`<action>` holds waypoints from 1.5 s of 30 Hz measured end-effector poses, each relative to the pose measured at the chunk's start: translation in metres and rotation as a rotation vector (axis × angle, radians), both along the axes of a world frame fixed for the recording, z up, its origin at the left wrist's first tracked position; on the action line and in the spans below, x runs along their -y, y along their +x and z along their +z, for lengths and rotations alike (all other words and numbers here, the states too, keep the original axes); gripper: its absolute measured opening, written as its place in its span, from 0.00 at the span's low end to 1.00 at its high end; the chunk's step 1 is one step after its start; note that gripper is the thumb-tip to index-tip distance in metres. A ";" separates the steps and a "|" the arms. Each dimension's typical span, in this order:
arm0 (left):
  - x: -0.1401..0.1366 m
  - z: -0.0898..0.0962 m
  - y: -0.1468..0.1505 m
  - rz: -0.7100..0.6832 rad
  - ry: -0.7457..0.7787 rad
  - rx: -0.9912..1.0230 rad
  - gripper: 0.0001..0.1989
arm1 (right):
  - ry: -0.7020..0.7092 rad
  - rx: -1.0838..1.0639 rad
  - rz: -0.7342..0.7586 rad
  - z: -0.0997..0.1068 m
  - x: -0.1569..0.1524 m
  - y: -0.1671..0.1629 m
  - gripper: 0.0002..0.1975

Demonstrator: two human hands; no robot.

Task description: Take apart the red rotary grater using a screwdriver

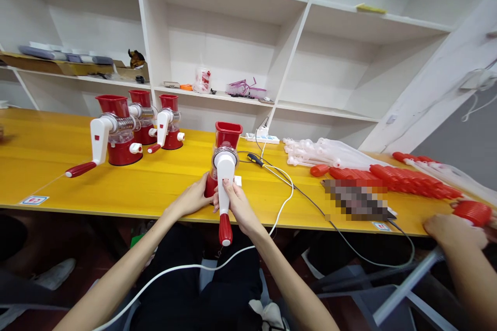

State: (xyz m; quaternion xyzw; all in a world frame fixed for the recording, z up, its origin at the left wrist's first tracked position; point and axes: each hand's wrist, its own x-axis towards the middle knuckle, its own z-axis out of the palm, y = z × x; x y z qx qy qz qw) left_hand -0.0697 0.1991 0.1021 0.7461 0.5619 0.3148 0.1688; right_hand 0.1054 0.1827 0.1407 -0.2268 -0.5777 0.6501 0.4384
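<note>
A red and white rotary grater [229, 137] stands upright near the table's front edge, its white crank [224, 170] hanging down toward me with the red handle [225, 230] lowest. My left hand [199, 195] is wrapped round the red base from the left side. On the crank arm, the fingers and thumb of my right hand [237, 204] are closed from the right. Parts of the base are hidden behind the crank and my hands.
Several assembled rotary graters [118, 134] stand at the left. A screwdriver [255, 159], white cable [291, 186] and power strip [264, 138] lie right of centre. Beyond are red parts [407, 178], clear plastic pieces [322, 152] and a tablet-like object [357, 201]. A co-worker's hand [454, 230] is at far right.
</note>
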 end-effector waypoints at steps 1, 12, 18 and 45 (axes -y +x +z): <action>-0.001 -0.001 0.000 -0.001 0.004 0.002 0.25 | -0.002 0.004 0.000 0.000 0.000 0.000 0.29; 0.002 0.003 0.001 0.008 -0.017 0.014 0.21 | 0.057 -0.021 -0.046 -0.005 0.000 -0.005 0.30; 0.003 0.005 0.001 0.012 -0.027 0.000 0.21 | 0.004 -0.053 -0.014 -0.005 -0.002 -0.006 0.30; 0.002 0.001 0.001 -0.002 0.007 0.035 0.26 | -0.054 -0.212 -0.100 -0.013 -0.002 -0.025 0.28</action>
